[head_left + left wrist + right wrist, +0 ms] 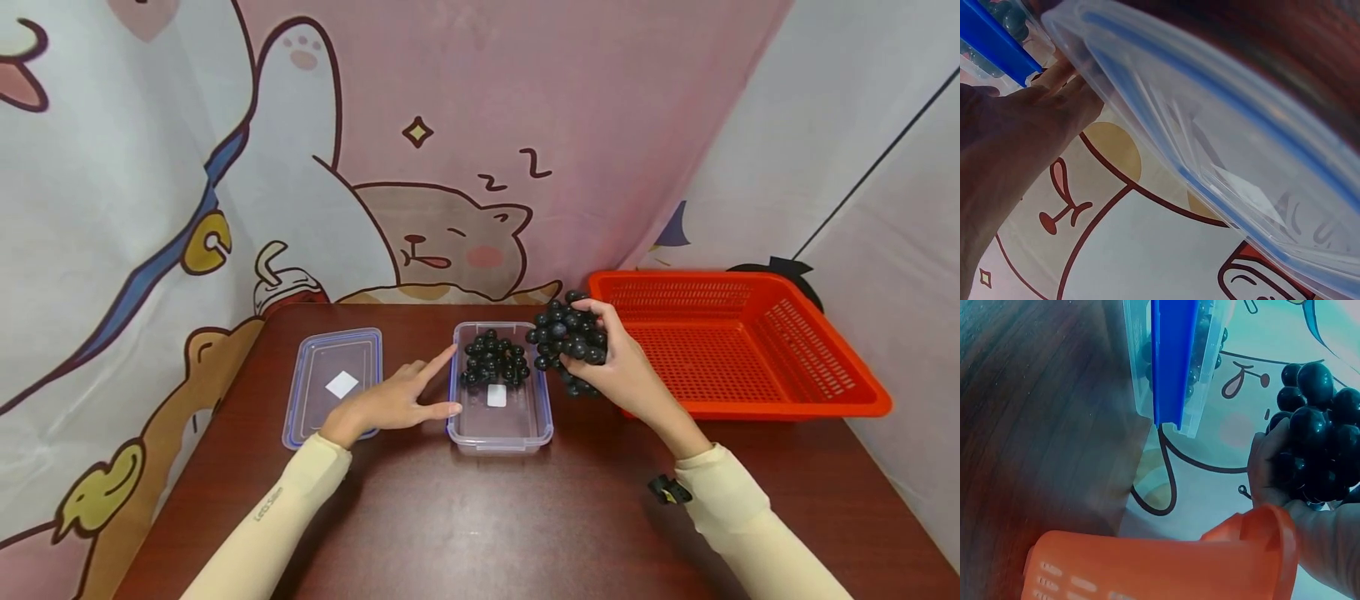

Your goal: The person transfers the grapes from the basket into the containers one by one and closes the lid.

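A clear plastic food container [517, 421] with a bluish rim stands mid-table, and a bunch of dark grapes [491, 358] lies in its far half. My left hand [401, 400] rests against the container's left side, index finger and thumb spread along the rim. Just right of the container, my right hand [611, 354] grips a second bunch of dark grapes [562, 333] between thumb and fingers. In the right wrist view that bunch [1322, 437] is held off the table, beside the container [1172, 375].
On the left lies the container's clear lid [315, 392] with a blue seal. A red plastic basket [810, 408] stands to the right, close to my right forearm. A printed curtain [465, 100] hangs behind the brown table [480, 525]. Near my right sleeve is a small black object [669, 489].
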The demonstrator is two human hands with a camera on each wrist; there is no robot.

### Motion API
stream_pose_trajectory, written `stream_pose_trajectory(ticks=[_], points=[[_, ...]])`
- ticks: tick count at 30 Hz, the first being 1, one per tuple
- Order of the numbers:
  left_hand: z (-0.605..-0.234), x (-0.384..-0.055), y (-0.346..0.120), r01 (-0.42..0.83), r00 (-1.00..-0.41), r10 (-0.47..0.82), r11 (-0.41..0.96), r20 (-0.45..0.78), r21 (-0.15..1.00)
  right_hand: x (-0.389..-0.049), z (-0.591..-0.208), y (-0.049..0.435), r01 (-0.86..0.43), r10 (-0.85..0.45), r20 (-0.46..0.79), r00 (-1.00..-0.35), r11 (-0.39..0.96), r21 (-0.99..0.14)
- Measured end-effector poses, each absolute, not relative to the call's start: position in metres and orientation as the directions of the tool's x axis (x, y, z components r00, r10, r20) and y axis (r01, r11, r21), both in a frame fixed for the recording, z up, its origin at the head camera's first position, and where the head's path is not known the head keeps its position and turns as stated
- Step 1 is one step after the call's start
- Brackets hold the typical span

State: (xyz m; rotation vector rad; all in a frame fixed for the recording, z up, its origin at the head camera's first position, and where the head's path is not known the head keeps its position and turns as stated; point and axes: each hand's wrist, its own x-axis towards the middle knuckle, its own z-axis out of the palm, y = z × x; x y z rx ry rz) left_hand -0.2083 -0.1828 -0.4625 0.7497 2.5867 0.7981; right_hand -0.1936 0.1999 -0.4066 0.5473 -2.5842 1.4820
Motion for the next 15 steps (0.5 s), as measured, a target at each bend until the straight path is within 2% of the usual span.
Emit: stream_pose_trajectory(ticks=[7,15], points=[[-0.463,-0.207,-0.184,0.368,-0.812,0.558,0.719,-0.173,0.59,-0.194,-0.415,0.187,-0.367,-0.264,0.27,-0.926,0.456,-0.811],[-0.462,-0.207,-0.183,0.39,-0.807,0.573,0.699,-0.143,0.599,-0.19,-0.422,0.172,-0.367,-0.277,0.263,-0.924,0.456,-0.811]])
